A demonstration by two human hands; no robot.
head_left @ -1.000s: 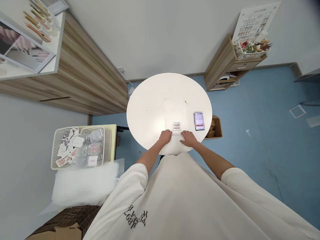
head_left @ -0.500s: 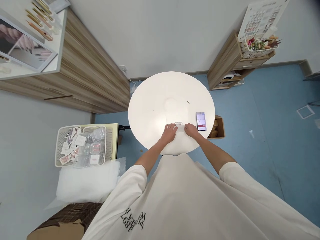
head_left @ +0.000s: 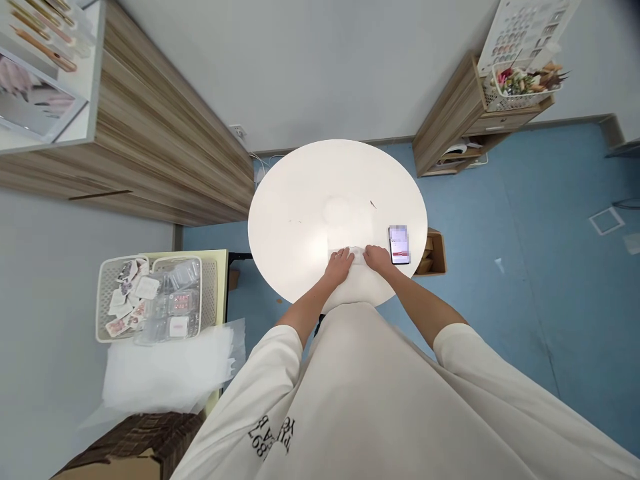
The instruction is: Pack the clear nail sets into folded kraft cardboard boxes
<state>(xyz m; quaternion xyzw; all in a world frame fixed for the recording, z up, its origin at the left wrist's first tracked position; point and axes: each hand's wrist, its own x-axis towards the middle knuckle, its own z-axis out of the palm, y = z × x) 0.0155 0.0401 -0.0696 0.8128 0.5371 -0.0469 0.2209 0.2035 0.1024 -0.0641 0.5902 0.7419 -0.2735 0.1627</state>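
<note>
On the round white table (head_left: 295, 180), close to my body, lies a thin whitish wrapping sheet (head_left: 359, 257), hard to tell from the tabletop. It is folded over a small, clear-looking item, which now hardly shows. My left hand (head_left: 341, 263) presses on the left end of the fold, its fingers bent over it. The right end is gripped by my right hand (head_left: 377, 257), with curled fingers. A phone (head_left: 399, 245) with its screen lit lies just right of my right hand.
At left, a side table bears white baskets (head_left: 150, 299) of cards and clear boxes, and a stack of translucent sheets (head_left: 167, 367). A brown carton (head_left: 436, 253) stands on the floor right of the round table. Wooden cabinets (head_left: 170, 127) and a shelf unit (head_left: 447, 127) flank it.
The sheet's fold has come over the small item, which showed just beyond it before. Both hands have stayed at the fold, and the whole view has shifted slightly.
</note>
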